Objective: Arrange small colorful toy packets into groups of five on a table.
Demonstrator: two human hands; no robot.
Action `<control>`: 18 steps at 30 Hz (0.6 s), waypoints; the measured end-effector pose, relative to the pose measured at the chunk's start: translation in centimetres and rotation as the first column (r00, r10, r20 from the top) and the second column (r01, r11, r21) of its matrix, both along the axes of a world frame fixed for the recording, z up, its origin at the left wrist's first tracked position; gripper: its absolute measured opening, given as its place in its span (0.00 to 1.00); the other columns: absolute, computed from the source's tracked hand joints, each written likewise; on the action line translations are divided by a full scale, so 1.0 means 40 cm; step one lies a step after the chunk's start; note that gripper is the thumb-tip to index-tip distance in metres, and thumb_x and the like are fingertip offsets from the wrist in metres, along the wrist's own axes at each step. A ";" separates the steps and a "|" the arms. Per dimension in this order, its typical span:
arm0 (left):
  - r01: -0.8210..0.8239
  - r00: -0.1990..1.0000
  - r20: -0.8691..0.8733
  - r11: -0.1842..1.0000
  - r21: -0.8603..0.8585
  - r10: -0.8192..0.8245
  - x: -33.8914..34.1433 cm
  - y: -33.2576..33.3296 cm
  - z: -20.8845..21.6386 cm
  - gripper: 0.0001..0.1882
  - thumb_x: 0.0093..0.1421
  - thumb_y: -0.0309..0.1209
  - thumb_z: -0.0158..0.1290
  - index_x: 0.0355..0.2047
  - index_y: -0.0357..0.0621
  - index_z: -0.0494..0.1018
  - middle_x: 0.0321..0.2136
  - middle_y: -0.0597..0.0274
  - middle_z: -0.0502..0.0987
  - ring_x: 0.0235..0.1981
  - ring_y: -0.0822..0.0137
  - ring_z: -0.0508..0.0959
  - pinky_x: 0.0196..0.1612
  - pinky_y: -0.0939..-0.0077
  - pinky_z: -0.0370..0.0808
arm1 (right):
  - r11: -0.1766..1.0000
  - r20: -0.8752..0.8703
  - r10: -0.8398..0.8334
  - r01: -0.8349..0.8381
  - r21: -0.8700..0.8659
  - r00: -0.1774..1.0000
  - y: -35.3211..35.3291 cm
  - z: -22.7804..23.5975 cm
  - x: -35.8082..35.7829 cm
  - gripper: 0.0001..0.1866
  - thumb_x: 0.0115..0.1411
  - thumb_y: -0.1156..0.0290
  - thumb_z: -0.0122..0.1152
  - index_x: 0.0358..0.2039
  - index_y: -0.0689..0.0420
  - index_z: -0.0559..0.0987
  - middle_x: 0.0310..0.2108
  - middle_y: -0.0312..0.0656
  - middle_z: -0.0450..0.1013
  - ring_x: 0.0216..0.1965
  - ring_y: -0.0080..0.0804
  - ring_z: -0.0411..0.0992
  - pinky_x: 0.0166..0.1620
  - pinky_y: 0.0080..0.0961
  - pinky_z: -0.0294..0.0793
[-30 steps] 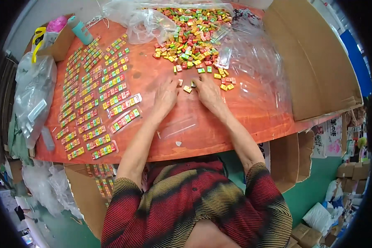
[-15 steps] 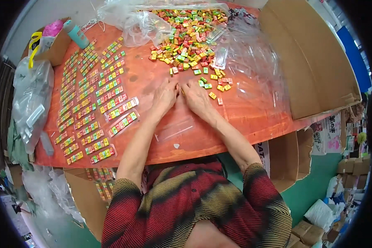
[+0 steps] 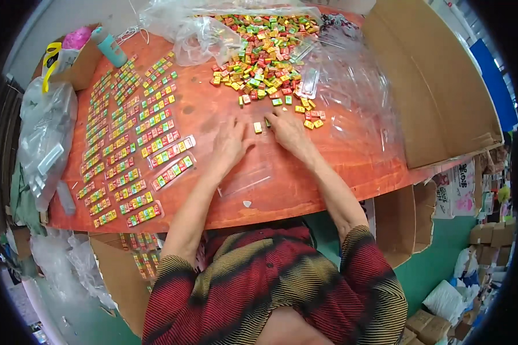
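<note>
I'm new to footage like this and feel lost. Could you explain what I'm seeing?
There's no machine: a person works bare-handed. A wide fisheye camera on their head looks down, so straight edges bend. On the red table, small coloured blocks lie piled at the far side; neat rows of blocks fill the left. A yellow block lies between the left hand and right hand. The left shows nothing held; the right's fingertips meet a greenish block, perhaps gripped.

A red table (image 3: 299, 192) carries small boxes (image 3: 265, 60) and clear plastic (image 3: 357, 86).
</note>
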State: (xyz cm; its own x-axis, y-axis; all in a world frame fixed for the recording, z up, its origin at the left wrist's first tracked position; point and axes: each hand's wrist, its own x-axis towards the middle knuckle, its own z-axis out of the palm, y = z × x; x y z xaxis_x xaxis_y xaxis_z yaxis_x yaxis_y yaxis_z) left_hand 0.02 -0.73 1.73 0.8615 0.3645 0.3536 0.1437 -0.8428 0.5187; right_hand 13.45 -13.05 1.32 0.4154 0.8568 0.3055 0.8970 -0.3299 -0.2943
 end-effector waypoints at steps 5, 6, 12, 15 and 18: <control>0.062 0.995 -0.073 0.998 0.005 -0.062 0.032 -0.007 -0.018 0.28 0.44 0.34 0.59 0.46 0.42 0.65 0.37 0.52 0.67 0.40 0.51 0.69 0.41 0.61 0.67 | 0.998 -0.119 -0.056 0.060 0.031 0.991 -0.025 0.018 -0.021 0.15 0.48 0.78 0.53 0.39 0.56 0.72 0.36 0.45 0.67 0.38 0.45 0.68 0.38 0.35 0.70; 0.061 0.996 -0.071 0.998 0.002 -0.061 0.036 -0.008 -0.017 0.28 0.44 0.34 0.59 0.46 0.42 0.65 0.37 0.52 0.67 0.40 0.51 0.69 0.41 0.61 0.67 | 0.998 -0.117 -0.055 0.059 0.028 0.992 -0.038 0.028 -0.015 0.15 0.48 0.78 0.53 0.39 0.56 0.72 0.36 0.45 0.67 0.38 0.45 0.68 0.38 0.35 0.70; 0.033 0.994 -0.101 0.998 -0.060 -0.039 0.056 -0.009 -0.003 0.26 0.46 0.34 0.58 0.46 0.45 0.67 0.37 0.53 0.67 0.37 0.52 0.71 0.39 0.60 0.68 | 0.981 -0.153 -0.095 0.119 0.154 0.984 -0.069 0.038 0.015 0.14 0.52 0.74 0.54 0.41 0.55 0.73 0.36 0.44 0.68 0.37 0.43 0.69 0.38 0.34 0.69; 0.058 0.992 -0.108 0.997 -0.042 -0.063 0.071 -0.018 0.002 0.25 0.42 0.35 0.61 0.44 0.48 0.70 0.35 0.52 0.66 0.38 0.52 0.71 0.37 0.60 0.69 | 0.993 -0.062 -0.071 0.077 0.089 0.996 -0.039 0.031 0.004 0.11 0.50 0.74 0.54 0.36 0.55 0.74 0.36 0.42 0.69 0.37 0.42 0.69 0.37 0.34 0.70; 0.057 0.988 -0.138 0.997 -0.048 -0.063 0.084 -0.038 0.014 0.23 0.42 0.34 0.61 0.42 0.54 0.71 0.33 0.53 0.66 0.35 0.52 0.72 0.35 0.59 0.69 | 0.996 0.026 -0.078 0.077 0.045 0.997 -0.021 0.003 0.011 0.08 0.48 0.75 0.54 0.32 0.55 0.75 0.35 0.41 0.69 0.36 0.41 0.69 0.35 0.34 0.70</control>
State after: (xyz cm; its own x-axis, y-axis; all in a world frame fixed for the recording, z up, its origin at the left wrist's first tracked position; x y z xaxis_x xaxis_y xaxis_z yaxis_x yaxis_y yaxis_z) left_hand 3.40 -2.26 2.27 0.9219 0.3232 0.2137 0.1668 -0.8289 0.5340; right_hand 13.89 -13.91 1.43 0.4707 0.8080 0.3544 0.8773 -0.3860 -0.2850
